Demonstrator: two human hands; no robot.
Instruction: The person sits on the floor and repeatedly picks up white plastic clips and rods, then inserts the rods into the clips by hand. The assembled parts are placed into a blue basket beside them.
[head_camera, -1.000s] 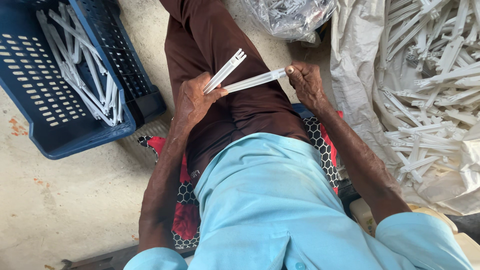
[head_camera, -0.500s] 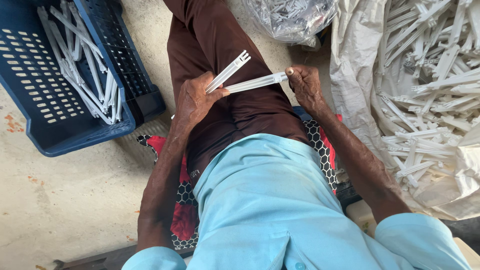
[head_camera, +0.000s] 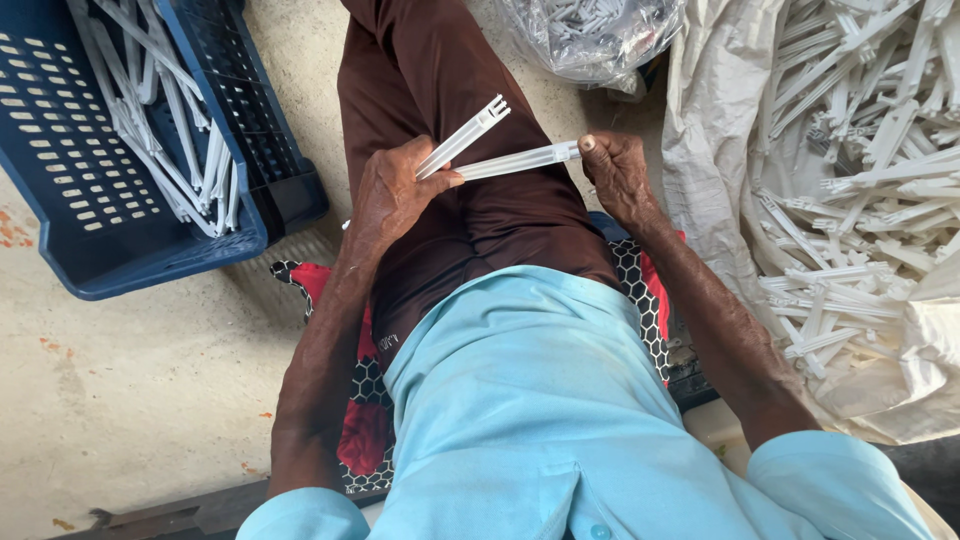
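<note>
I look down at my lap, with a light blue shirt and brown trousers. My left hand (head_camera: 395, 190) grips two long white plastic strips (head_camera: 465, 133) that fan out up and to the right. One strip (head_camera: 520, 160) runs almost level across to my right hand (head_camera: 615, 170), whose fingertips pinch its far end. The other strip points up over my thigh, its forked tip free.
A blue slotted crate (head_camera: 95, 215) at the left holds several white strips. A white sack (head_camera: 715, 150) at the right is heaped with many more strips (head_camera: 860, 180). A clear plastic bag (head_camera: 595, 35) of small white parts lies at the top. I sit on a patterned cushion (head_camera: 350, 420) on concrete floor.
</note>
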